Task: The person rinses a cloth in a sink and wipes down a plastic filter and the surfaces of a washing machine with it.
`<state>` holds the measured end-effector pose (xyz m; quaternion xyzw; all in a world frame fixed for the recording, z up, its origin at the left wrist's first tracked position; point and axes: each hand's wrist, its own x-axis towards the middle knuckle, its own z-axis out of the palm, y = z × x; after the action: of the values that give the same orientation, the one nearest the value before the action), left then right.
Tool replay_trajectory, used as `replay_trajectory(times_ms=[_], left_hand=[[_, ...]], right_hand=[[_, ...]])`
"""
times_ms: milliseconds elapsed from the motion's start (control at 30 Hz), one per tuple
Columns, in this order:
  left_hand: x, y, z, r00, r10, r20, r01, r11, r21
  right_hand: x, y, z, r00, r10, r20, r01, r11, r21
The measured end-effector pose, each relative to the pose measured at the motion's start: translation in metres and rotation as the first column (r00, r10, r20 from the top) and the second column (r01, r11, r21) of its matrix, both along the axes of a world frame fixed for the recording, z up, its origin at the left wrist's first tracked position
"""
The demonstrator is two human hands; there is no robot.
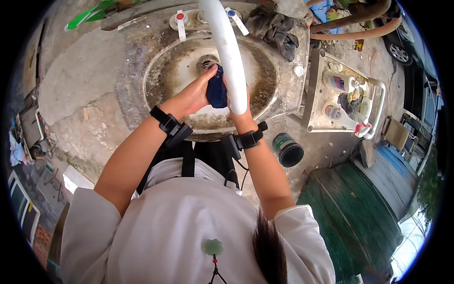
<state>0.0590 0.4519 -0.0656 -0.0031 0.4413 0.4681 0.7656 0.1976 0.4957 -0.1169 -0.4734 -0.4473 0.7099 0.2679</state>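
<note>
Over the stained oval sink (163, 57), a dark blue cloth (216, 90) is bunched between my two hands, above the basin near the drain (206, 62). My left hand (195, 93) presses the cloth from its left side, with the thumb along its upper edge. On the cloth's other side is my right hand (228, 97), mostly hidden behind the white curved faucet (227, 52). Two tap handles, one with a red mark (180, 26) and one with a blue mark (237, 22), stand at the sink's far edge.
A cart (314, 94) with bottles (338, 82) stands right of the sink. Dark gloves (283, 38) lie at the counter's far right, near a small white cap (298, 70). A black bucket (288, 150) sits on the ground at my right.
</note>
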Motion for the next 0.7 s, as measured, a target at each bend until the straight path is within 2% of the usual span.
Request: replay_trajectory(times_ms=[33, 100, 200, 267, 300, 333, 400, 467, 500, 533, 600, 700], left_hand=[[-0.008, -0.003, -0.004, 0.982, 0.017, 0.189, -0.018, 1.0, 0.006], [-0.005, -0.01, -0.012, 0.979, -0.202, 0.028, 0.198, 0.974, 0.11], [0.002, -0.011, -0.018, 0.928, -0.337, -0.16, 0.363, 0.915, 0.177], [0.002, -0.013, -0.022, 0.897, -0.334, -0.289, 0.411, 0.871, 0.27], [-0.001, -0.009, -0.029, 0.834, -0.394, -0.386, 0.518, 0.801, 0.301], [-0.001, -0.011, -0.034, 0.814, -0.371, -0.446, 0.533, 0.783, 0.321], [-0.002, -0.014, -0.044, 0.766, -0.307, -0.565, 0.561, 0.747, 0.356], [0.007, -0.018, -0.074, 0.731, -0.316, -0.605, 0.576, 0.761, 0.299], [0.011, -0.015, -0.074, 0.713, -0.323, -0.623, 0.583, 0.766, 0.27], [0.013, -0.017, -0.072, 0.747, -0.254, -0.614, 0.514, 0.806, 0.292], [0.019, -0.02, -0.066, 0.798, -0.108, -0.592, 0.367, 0.867, 0.337], [0.023, -0.022, -0.068, 0.674, -0.08, -0.735, 0.452, 0.83, 0.325]], right_hand=[[0.006, 0.002, 0.009, 1.0, 0.008, 0.022, -0.01, 0.999, 0.051], [0.012, 0.004, 0.015, 0.996, 0.027, 0.084, -0.043, 0.982, 0.185], [0.015, 0.007, 0.02, 0.95, 0.278, 0.138, -0.31, 0.811, 0.497], [0.016, 0.014, 0.028, 0.935, 0.344, 0.089, -0.35, 0.844, 0.408], [0.016, 0.016, 0.032, 0.929, 0.365, 0.056, -0.361, 0.866, 0.346], [0.017, 0.017, 0.033, 0.923, 0.385, 0.021, -0.375, 0.883, 0.282], [0.013, 0.015, 0.028, 0.939, 0.343, 0.022, -0.333, 0.891, 0.31], [0.009, 0.011, 0.019, 0.955, 0.291, 0.065, -0.296, 0.898, 0.325], [0.008, 0.009, 0.016, 0.96, 0.259, 0.109, -0.281, 0.901, 0.33], [0.006, 0.009, 0.014, 0.962, 0.226, 0.153, -0.265, 0.902, 0.339], [0.0, 0.004, 0.013, 0.98, 0.156, 0.123, -0.186, 0.938, 0.294], [-0.002, -0.004, 0.004, 0.987, 0.077, 0.14, -0.106, 0.971, 0.216]])
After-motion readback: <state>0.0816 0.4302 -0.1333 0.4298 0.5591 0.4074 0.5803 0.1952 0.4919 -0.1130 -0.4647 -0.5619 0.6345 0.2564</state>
